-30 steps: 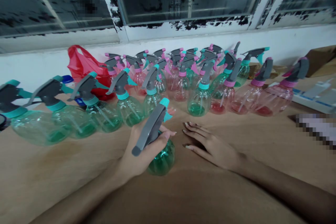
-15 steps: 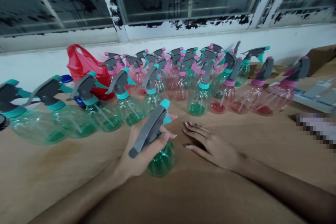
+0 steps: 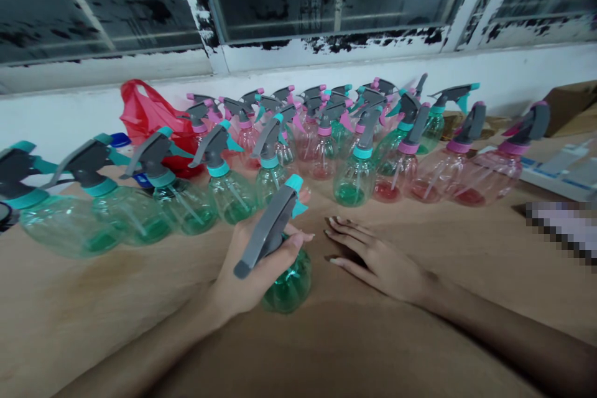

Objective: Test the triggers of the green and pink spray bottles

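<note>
A green spray bottle [image 3: 290,283] with a grey and turquoise trigger head stands on the wooden table [image 3: 298,354] in front of me. My left hand [image 3: 247,267] is wrapped round its neck, just under the head. To the right of it, my right hand [image 3: 377,261] rests palm down on the tabletop, fingers stretched out and holding nothing. The nearest bottles beyond the hands are a green one [image 3: 352,183] with a turquoise collar and a pink one [image 3: 390,177]. The bottle's neck is largely hidden by my left hand.
Several green spray bottles [image 3: 184,205] line the left side, with more pink and green ones behind. A red plastic bag [image 3: 149,115] lies near the wall. At the right are pink bottles [image 3: 489,174], a white tray [image 3: 550,177], a cardboard box [image 3: 573,109] and a pixelated object [image 3: 566,227].
The spray head in my left hand has shifted very slightly, its grey rear end moving a little to the right. My right hand and the standing bottles have stayed put.
</note>
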Demonstrator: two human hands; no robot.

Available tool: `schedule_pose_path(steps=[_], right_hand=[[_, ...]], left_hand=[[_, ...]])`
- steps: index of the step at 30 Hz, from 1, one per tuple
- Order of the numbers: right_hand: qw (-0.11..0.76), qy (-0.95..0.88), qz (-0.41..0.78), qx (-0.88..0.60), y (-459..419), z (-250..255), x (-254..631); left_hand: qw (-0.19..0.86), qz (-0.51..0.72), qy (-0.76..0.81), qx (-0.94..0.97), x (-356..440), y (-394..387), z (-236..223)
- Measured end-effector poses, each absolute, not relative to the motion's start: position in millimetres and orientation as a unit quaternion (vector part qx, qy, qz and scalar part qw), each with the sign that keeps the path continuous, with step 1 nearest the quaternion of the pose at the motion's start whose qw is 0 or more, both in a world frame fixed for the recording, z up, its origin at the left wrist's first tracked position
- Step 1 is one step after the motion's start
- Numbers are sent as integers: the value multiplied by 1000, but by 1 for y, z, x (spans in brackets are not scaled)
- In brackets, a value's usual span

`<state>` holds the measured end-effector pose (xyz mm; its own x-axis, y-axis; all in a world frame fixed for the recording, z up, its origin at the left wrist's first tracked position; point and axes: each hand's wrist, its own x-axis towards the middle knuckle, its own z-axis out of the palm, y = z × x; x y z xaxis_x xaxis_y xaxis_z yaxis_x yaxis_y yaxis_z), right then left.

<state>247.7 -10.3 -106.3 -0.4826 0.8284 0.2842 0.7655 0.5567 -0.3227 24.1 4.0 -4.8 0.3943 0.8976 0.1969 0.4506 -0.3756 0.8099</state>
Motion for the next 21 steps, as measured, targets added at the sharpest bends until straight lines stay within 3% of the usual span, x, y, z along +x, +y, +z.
schedule_pose_path(steps=[21], right_hand=[[209, -857, 77, -465, -10, -106, 247]], left_hand=[[367, 362, 420, 747, 25, 4, -5]])
